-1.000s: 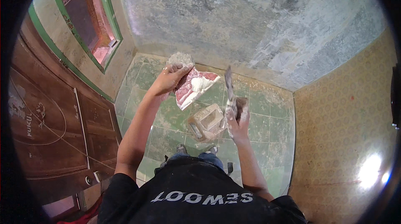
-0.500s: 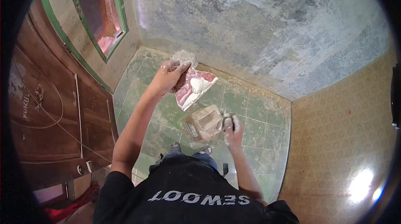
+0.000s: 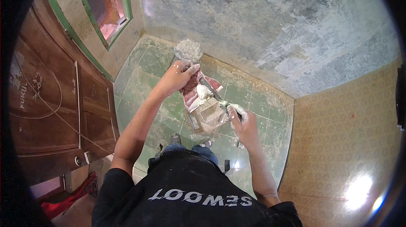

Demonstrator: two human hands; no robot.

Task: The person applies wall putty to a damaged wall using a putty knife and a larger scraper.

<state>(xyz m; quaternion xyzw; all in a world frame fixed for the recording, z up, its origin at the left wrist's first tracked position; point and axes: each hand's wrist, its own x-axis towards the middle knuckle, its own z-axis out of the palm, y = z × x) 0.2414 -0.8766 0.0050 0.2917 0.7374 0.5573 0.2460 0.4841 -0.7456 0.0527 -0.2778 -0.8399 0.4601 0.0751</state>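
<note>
A red flat sheet (image 3: 193, 96), whitish along its edge, is gripped at its far end by my left hand (image 3: 178, 77), fingers closed over it. On its face sits a lump of white putty (image 3: 204, 93). My right hand (image 3: 244, 123), coated in white, is closed around the handle of a tool that looks like a putty knife (image 3: 215, 94). Its long, narrow dark part reaches across the sheet beside the putty. Just under the sheet, on the floor, is a dusty box-like container (image 3: 211, 112), partly hidden by it.
A round, pale-crusted container (image 3: 188, 50) stands on the green tiled floor (image 3: 156, 129) near the far wall. The grey patchy wall (image 3: 253, 36) rises ahead. A brown wooden door (image 3: 55, 112) is at the left, a patterned yellow wall (image 3: 338, 142) at the right. My feet are close to the box-like container.
My right hand has risen from beside the box-like container, bringing the putty knife across the red sheet. The putty now looks more heaped. The sheet has tilted a little in my left hand.
</note>
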